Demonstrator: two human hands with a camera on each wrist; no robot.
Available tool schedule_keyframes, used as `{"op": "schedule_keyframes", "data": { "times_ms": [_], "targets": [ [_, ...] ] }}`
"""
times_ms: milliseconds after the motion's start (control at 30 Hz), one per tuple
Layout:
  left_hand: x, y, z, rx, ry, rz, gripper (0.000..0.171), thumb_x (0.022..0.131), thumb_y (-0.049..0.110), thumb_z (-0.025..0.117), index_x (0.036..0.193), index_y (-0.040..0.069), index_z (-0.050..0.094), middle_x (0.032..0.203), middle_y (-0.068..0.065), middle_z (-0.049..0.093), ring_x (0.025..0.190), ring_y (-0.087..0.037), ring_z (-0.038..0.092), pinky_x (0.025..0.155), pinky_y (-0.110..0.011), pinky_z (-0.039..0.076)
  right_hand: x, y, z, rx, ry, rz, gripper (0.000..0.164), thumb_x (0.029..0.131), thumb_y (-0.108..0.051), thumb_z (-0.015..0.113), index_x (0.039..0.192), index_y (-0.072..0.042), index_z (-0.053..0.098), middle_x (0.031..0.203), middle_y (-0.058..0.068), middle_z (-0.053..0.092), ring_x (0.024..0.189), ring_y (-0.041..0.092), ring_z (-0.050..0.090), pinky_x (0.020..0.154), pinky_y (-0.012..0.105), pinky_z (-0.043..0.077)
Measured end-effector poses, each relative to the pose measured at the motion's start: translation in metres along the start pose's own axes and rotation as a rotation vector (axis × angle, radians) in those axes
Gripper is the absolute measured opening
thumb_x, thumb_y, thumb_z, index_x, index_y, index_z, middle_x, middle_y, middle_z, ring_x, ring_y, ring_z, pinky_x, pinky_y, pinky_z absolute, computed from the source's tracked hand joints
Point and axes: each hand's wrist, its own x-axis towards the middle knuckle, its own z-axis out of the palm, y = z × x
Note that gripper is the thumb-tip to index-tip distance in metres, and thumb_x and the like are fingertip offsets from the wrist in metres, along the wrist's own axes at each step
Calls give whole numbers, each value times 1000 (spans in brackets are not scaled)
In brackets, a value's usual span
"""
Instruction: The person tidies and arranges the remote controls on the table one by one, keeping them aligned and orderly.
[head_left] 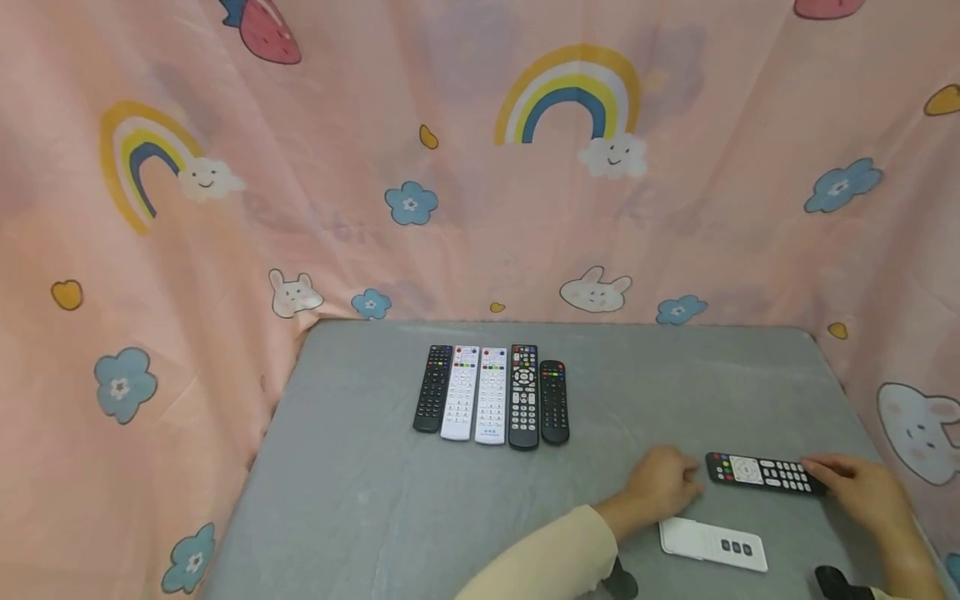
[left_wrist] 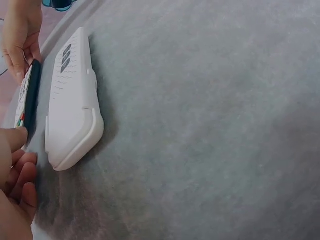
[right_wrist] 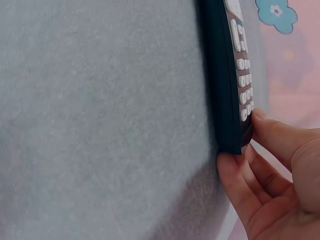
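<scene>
A black remote control (head_left: 765,472) with white buttons lies sideways on the right part of the table. At its right end, my right hand (head_left: 866,492) pinches it between thumb and fingers, seen close up in the right wrist view, with the thumb (right_wrist: 272,127) on the button side. My left hand (head_left: 663,481) is just off the remote's left end, fingers loosely bent and holding nothing. Nearer to me lies a white oblong device (head_left: 708,543) with three dark oval marks; in the left wrist view the white device (left_wrist: 75,100) shows a stepped edge at its near end.
A row of remotes stands side by side at mid-table: a black one (head_left: 432,389), two white ones (head_left: 461,393) (head_left: 491,396), a larger black one (head_left: 523,397) and a short black one (head_left: 554,402). Behind the grey table (head_left: 360,500) hangs a pink patterned curtain (head_left: 480,167).
</scene>
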Motion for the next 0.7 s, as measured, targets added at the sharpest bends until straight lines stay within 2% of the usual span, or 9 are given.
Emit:
{"op": "schedule_keyframes", "data": {
  "times_ms": [67, 167, 267, 400, 467, 600, 700],
  "targets": [
    [2, 1, 1, 18, -32, 6, 28, 91, 40, 70, 117, 30, 72, 83, 20, 63, 76, 9, 49, 65, -6, 34, 0, 0, 0, 1, -4, 13, 48, 99, -34, 60, 115, 12, 63, 120, 38, 58, 106, 54, 53, 84, 59, 42],
    [3, 4, 2, 31, -85, 13, 31, 93, 42, 66, 121, 31, 69, 87, 19, 63, 83, 8, 51, 69, -7, 34, 1, 1, 1, 17, -24, 65, 52, 99, -36, 60, 117, 12, 62, 120, 38, 58, 105, 52, 54, 84, 57, 42],
    [3, 8, 2, 24, -111, -8, 33, 94, 43, 65, 125, 32, 67, 88, 19, 61, 85, 7, 50, 70, -8, 33, 2, 0, 1, 29, -35, 110, 53, 98, -36, 61, 119, 12, 61, 119, 37, 60, 98, 48, 58, 74, 48, 47],
    [2, 11, 1, 10, -125, -22, 34, 95, 43, 64, 126, 31, 66, 90, 20, 61, 88, 8, 51, 74, -8, 35, 4, -1, 3, 48, -37, 142, 48, 96, -30, 65, 118, 13, 62, 117, 36, 61, 88, 41, 62, 59, 33, 46],
    [1, 11, 0, -3, -132, -28, 33, 95, 43, 63, 126, 30, 66, 92, 19, 62, 90, 8, 51, 76, -8, 36, 5, -2, 3, 55, -43, 153, 46, 96, -28, 66, 117, 13, 62, 117, 36, 61, 85, 37, 63, 57, 31, 46],
    [0, 11, -2, -26, -126, -38, 32, 95, 42, 63, 124, 28, 67, 93, 19, 63, 90, 7, 52, 74, -8, 35, 4, -4, 2, 67, -57, 155, 48, 96, -29, 64, 119, 12, 62, 120, 36, 60, 77, 27, 64, 58, 31, 48],
    [0, 9, -3, -36, -98, -37, 32, 95, 41, 64, 123, 26, 68, 91, 19, 64, 89, 7, 52, 71, -7, 34, 4, -5, -1, 85, -75, 142, 52, 98, -34, 61, 123, 11, 60, 127, 37, 56, 86, 33, 65, 69, 41, 51]
  ]
}}
